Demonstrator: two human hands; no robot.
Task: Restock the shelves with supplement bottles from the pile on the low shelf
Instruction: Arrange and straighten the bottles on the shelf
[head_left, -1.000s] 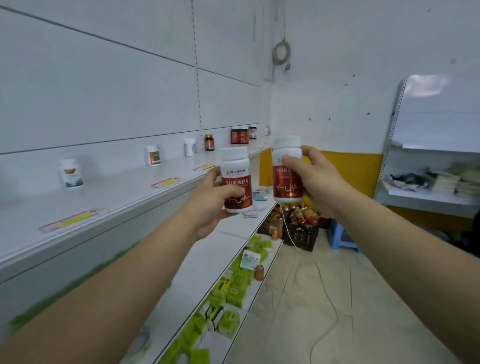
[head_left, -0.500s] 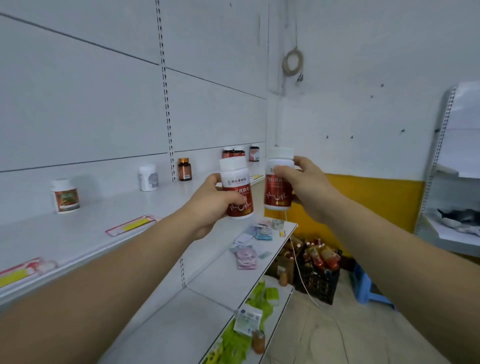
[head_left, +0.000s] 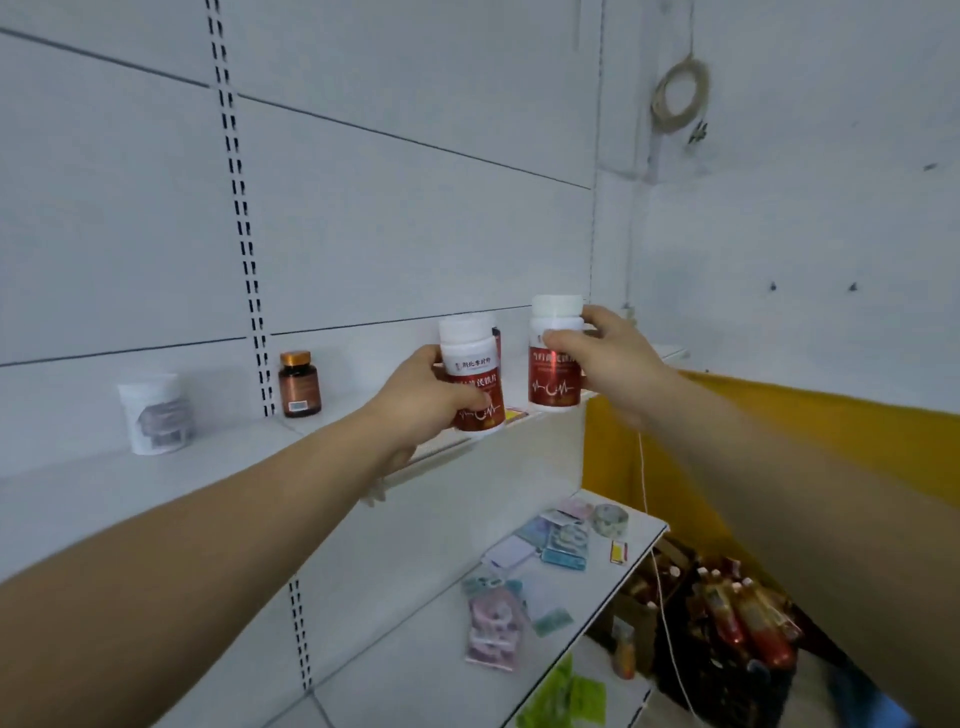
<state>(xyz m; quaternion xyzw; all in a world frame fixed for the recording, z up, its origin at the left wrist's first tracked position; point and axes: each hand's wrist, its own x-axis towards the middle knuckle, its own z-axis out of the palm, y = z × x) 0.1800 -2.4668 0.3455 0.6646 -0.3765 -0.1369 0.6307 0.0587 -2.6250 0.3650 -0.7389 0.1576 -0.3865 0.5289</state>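
Note:
I hold two white-capped supplement bottles with red labels over the front edge of the upper white shelf (head_left: 218, 457). My left hand (head_left: 421, 400) grips the left bottle (head_left: 475, 364) round its lower body, just above the shelf edge. My right hand (head_left: 608, 353) grips the right bottle (head_left: 553, 364) from the side near its shoulder; its base is at the shelf surface near the shelf's far end. Whether either bottle rests on the shelf I cannot tell.
On the same shelf stand an amber bottle with a gold cap (head_left: 298, 384) and a white jar (head_left: 153, 413). The shelf below (head_left: 426, 649) carries small packets and a tape roll (head_left: 610, 519). A black crate of red bottles (head_left: 737, 623) sits on the floor.
Both hands have carried the bottles forward and closer to the upper shelf's far end. My view has moved nearer the shelf and turned left.

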